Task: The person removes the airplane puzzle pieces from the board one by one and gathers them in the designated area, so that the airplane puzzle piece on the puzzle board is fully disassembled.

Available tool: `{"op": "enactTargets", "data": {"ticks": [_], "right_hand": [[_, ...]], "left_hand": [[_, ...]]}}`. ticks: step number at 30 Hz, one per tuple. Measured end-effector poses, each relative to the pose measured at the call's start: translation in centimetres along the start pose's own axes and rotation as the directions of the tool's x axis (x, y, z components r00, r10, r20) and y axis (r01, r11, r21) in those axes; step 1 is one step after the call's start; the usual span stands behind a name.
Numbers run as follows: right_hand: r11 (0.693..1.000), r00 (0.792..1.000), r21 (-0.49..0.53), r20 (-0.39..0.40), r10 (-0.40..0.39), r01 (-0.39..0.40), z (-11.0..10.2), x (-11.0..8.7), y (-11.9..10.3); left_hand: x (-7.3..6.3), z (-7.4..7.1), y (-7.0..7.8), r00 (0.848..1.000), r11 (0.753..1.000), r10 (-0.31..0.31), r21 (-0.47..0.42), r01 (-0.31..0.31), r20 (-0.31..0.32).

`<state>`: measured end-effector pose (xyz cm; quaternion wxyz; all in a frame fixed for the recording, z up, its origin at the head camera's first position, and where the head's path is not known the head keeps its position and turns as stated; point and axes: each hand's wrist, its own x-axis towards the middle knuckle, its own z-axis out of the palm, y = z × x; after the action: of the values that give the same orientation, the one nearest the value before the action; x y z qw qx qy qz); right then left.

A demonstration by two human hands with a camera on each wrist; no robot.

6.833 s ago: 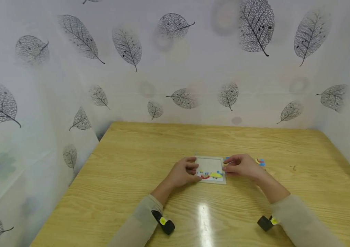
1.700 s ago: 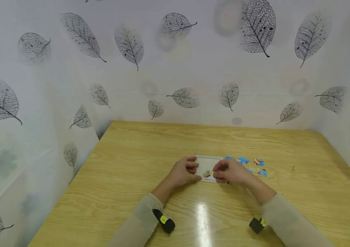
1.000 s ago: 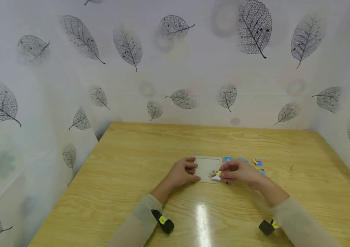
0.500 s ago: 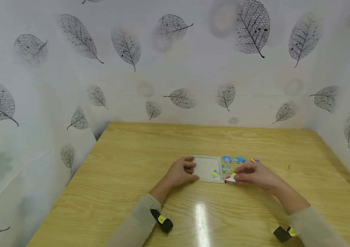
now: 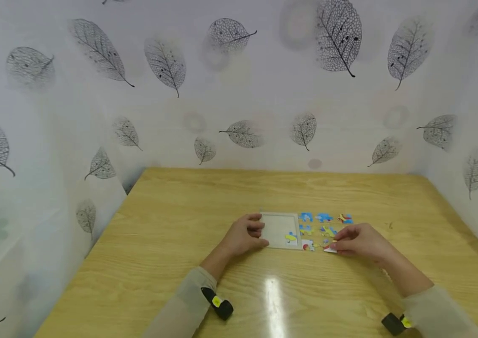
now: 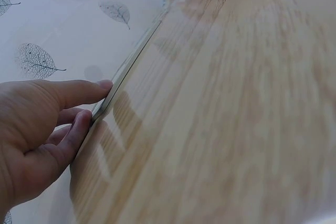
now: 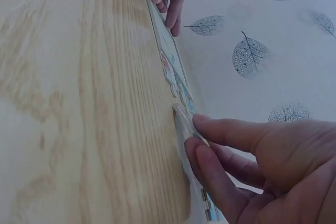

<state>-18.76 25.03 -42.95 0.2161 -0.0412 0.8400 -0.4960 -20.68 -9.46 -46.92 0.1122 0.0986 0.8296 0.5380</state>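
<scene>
A pale, shallow puzzle tray (image 5: pixel 278 230) lies flat on the table, with one yellow-and-blue puzzle piece (image 5: pixel 291 238) in its near right part. My left hand (image 5: pixel 240 237) holds the tray's left edge, thumb near the front corner and fingers farther back. To the right of the tray, my right hand (image 5: pixel 359 241) pinches a white-and-red puzzle piece (image 5: pixel 330 249) between thumb and fingers, tilted and low over the table. In the right wrist view that piece (image 7: pixel 184 129) is seen nearly edge-on, so its picture is hidden.
Right of the tray lie loose pieces in rough rows: blue ones (image 5: pixel 324 217), a red-and-yellow one (image 5: pixel 345 218), a yellow one (image 5: pixel 329 231) and a white-and-red one (image 5: pixel 308 245). The wooden table (image 5: pixel 205 197) meets a leaf-patterned curtain (image 5: pixel 243 94) behind.
Earlier, several pieces filled the tray's near row; one is there now. A white-and-red piece now lies beside the tray. My right hand moved right, carrying a piece out; the left stayed.
</scene>
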Motion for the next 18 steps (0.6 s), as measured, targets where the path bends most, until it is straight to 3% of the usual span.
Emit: {"op": "enactTargets", "data": {"ticks": [5, 11, 18], "right_hand": [[0.968, 0.996, -0.249, -0.090, -0.018, -0.005, 0.5, 0.1, -0.6], [0.964, 0.994, -0.265, -0.105, -0.017, -0.012, 0.8, 0.1, -1.4], [0.924, 0.992, -0.380, -0.101, -0.075, 0.032, 0.9, 0.4, -2.2]], "left_hand": [[-0.1, -0.1, 0.2, 1.000, 1.000, -0.009, 0.004, 0.009, 0.005], [-0.2, -0.1, 0.3, 1.000, 1.000, -0.013, -0.004, 0.013, 0.009], [-0.1, -0.1, 0.3, 1.000, 1.000, -0.021, 0.005, 0.021, 0.005]]}}
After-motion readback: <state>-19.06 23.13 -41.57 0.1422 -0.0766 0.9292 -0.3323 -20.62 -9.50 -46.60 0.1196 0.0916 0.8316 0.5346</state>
